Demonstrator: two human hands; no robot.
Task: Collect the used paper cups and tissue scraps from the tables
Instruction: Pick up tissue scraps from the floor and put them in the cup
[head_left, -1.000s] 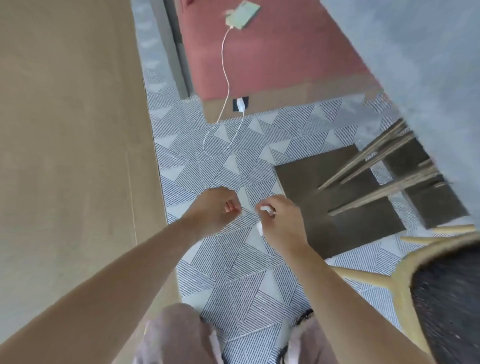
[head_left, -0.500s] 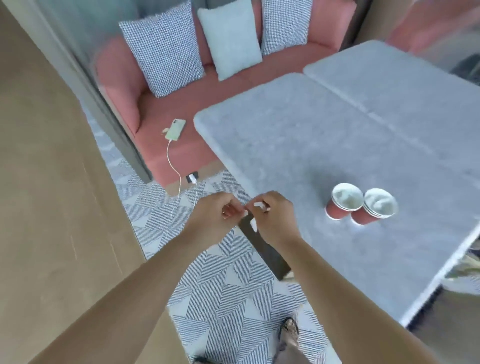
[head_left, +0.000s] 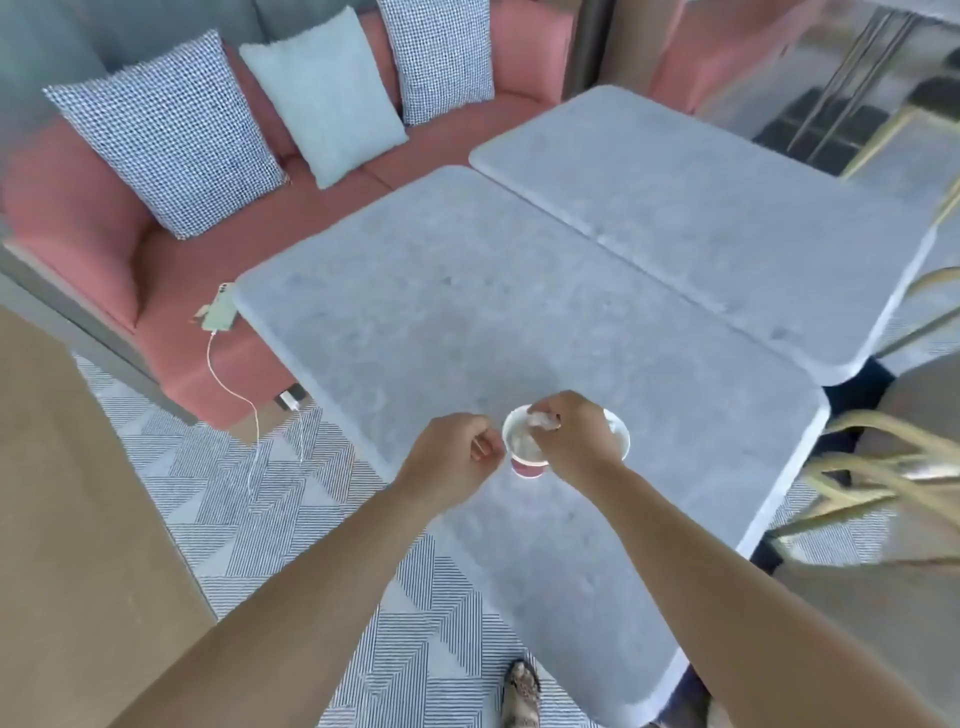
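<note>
The right hand (head_left: 576, 441) pinches a soft, light tissue scrap (head_left: 543, 420) over the red paper cup (head_left: 519, 449) near the left edge of the tabletop (head_left: 467, 312); the cup is probably light and crushable, so grip its wall gently, while the left hand (head_left: 457, 460) is curled, contents indeterminate.

We see a pink sofa (head_left: 208, 291) with three cushions (head_left: 166, 130) far left, beyond two adjoining grey tables (head_left: 467, 291). Striped carpet (head_left: 234, 509) covers the floor, and a tan panel (head_left: 78, 519) stands near left.
</note>
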